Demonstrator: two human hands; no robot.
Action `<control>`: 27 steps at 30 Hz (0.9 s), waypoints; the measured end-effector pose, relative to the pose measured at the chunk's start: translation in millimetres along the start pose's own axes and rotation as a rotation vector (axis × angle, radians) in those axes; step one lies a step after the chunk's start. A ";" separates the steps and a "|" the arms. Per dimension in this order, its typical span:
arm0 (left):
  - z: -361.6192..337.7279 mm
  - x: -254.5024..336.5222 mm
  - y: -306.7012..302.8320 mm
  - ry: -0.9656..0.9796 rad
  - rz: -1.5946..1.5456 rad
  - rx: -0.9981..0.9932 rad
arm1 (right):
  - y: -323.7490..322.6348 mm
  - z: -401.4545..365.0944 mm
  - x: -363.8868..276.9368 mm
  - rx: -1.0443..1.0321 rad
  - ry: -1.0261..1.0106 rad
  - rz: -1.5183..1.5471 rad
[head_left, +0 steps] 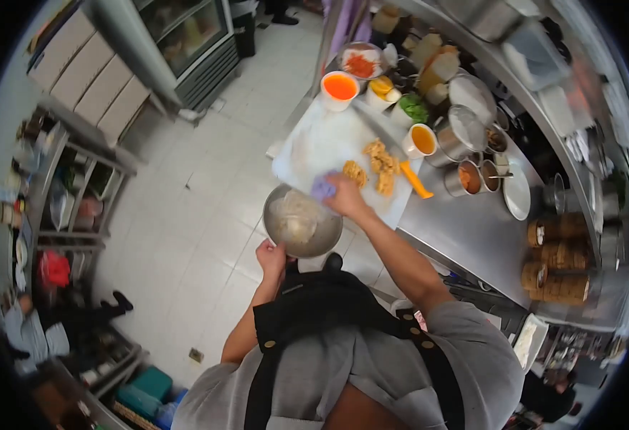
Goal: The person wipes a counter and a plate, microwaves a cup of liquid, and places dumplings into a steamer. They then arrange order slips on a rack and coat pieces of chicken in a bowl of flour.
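A metal bowl (318,247) with pale, translucent contents hangs in front of the counter edge, and my left hand (271,259) grips its near left rim. My right hand (346,197) is closed on a purple cloth (323,186) at the edge of the white cutting board (322,140), just above the bowl. Beside that hand on the board lie a small heap of brown food pieces (355,172) and a larger one (382,166). An orange-handled knife (416,180) rests to their right.
Tubs of orange sauce (339,87), yellow sauce (423,139) and chopped greens (414,108) line the board's far side. Metal pots (461,132) and a white plate (517,190) stand right. Bamboo steamers (558,276) are stacked farther right. A person (35,333) is at the lower left.
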State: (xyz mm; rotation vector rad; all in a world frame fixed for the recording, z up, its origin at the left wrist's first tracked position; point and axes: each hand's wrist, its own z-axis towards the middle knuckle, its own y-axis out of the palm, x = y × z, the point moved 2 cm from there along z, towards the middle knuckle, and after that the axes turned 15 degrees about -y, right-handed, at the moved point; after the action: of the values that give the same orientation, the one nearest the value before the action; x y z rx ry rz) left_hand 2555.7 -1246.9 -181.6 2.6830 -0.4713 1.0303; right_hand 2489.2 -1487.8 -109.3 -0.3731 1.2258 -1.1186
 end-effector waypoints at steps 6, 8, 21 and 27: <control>-10.0 5.7 0.0 -0.071 -0.037 0.004 | -29.5 98.5 37.5 0.102 0.004 -0.265; -9.4 6.1 0.4 -0.089 -0.045 -0.035 | -2.4 107.2 48.4 -0.232 -0.179 -0.364; -9.3 2.5 11.2 -0.081 0.002 -0.034 | -23.1 32.4 23.2 0.162 -0.041 -0.165; -9.4 2.9 9.4 -0.073 0.005 -0.052 | -34.8 -72.8 -1.9 0.372 0.279 -0.125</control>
State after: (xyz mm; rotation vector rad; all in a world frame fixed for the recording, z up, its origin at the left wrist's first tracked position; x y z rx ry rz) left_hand 2548.5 -1253.2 -172.0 2.6823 -0.5113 0.9111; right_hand 2409.0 -1479.0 -108.1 -0.0086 1.2133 -1.5128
